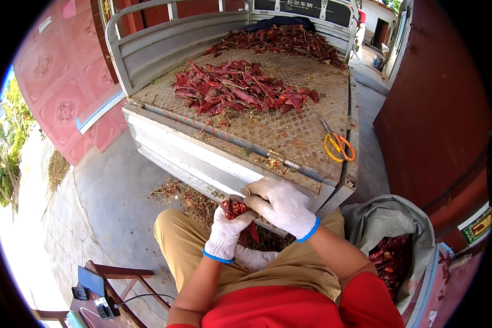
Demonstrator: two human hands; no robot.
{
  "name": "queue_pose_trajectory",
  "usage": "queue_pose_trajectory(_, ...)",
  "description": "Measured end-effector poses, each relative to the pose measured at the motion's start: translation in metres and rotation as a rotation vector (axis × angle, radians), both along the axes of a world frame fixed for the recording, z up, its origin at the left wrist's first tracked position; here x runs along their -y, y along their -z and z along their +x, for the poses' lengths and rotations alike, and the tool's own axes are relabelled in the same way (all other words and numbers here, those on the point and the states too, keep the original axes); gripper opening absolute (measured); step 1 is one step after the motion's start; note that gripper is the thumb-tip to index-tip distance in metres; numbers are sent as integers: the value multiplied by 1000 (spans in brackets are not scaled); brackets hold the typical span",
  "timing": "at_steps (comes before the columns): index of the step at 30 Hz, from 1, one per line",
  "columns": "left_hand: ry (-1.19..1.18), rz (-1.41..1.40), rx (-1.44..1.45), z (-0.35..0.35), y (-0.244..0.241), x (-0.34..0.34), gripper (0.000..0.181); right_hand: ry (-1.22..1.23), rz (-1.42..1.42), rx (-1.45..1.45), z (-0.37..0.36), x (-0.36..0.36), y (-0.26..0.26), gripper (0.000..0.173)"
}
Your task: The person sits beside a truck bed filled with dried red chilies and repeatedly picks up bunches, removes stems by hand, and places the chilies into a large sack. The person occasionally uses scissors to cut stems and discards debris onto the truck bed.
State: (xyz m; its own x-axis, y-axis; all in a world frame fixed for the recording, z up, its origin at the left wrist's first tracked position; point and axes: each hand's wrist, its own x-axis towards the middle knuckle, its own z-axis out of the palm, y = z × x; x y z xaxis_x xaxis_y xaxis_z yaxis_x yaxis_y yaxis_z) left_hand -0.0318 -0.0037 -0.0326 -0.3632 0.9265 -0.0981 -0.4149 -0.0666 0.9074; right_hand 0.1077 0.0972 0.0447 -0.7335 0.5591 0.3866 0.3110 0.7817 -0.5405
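Note:
My left hand (225, 235), in a white knit glove with a blue cuff, is closed around a bunch of dried red chillies (233, 209). Their blunt ends point up out of the fist, and some of the pods hang below it. My right hand (285, 207), gloved the same way, is beside the bunch with thumb and forefinger bent towards it. Whether a small stem is between those fingertips cannot be made out. Ahead, a loose heap of dried red chillies (238, 86) lies on the metal truck bed (299, 137).
Scissors (338, 143) with yellow and orange handles lie at the bed's right edge. A darker chilli pile (279, 41) is farther back. At my right stands an open woven sack (387, 213) holding chillies. Stem debris (188, 201) covers ground below the tailgate (188, 143). A phone (91, 281) rests on a wooden stool (119, 303).

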Motion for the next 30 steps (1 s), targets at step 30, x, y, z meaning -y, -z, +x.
queue_pose_trajectory(30,10,50,-162,1,6,2,19,-3,-1327,-414,-14,-8,76,20)
